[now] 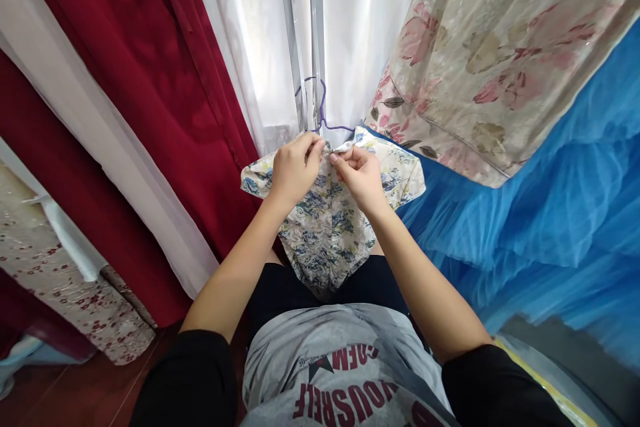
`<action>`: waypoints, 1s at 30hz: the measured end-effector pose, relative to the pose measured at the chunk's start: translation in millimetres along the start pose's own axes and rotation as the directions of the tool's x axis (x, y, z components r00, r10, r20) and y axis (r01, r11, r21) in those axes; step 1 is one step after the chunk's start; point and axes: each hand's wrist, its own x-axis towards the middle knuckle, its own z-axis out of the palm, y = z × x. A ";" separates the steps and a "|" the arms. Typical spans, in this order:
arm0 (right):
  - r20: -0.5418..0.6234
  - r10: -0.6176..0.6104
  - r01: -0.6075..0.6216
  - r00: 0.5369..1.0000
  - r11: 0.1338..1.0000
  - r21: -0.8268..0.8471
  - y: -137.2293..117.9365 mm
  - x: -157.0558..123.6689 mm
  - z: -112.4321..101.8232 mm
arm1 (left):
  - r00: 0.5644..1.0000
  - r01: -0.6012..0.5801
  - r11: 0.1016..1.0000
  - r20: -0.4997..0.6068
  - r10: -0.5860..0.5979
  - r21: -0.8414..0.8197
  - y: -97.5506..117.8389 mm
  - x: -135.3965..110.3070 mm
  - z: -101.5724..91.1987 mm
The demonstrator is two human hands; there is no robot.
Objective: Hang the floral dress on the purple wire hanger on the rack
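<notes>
A small short-sleeved floral shirt (325, 227), cream with blue and yellow flowers, hangs in front of me on a purple wire hanger (323, 103). At its collar my left hand (297, 163) pinches the cloth between thumb and fingertips. Just to the right, my right hand (359, 173) grips the other side of the collar opening with thumb and forefinger. Both sets of fingertips nearly meet at the top of the front. Whether a button lies between them is too small to tell. The hanger's hook is at a metal pole behind the shirt.
Two upright metal poles (316, 20) stand before a white curtain (370, 20). Deep red fabric (125, 80) hangs on the left. To the right are a beige floral cloth (480, 67) and blue tulle (540, 213). Reddish floor tiles (125, 387) show at lower left.
</notes>
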 end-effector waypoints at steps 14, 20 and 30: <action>0.013 0.324 -0.324 0.946 0.946 0.001 55.7 -100.2 -6.0 | 0.263 0.452 0.390 -0.299 -0.918 -0.802 -142.6 -82.9 -36.8; -0.224 0.380 -0.353 0.898 0.923 0.151 79.9 -103.3 -50.1 | 0.190 0.584 -0.001 0.138 -0.972 -0.812 -106.8 -161.4 66.4; -0.636 0.310 -0.332 0.706 0.939 0.090 101.6 -115.1 -139.4 | 0.700 0.546 0.249 0.273 -0.659 -0.800 -16.8 -134.3 78.4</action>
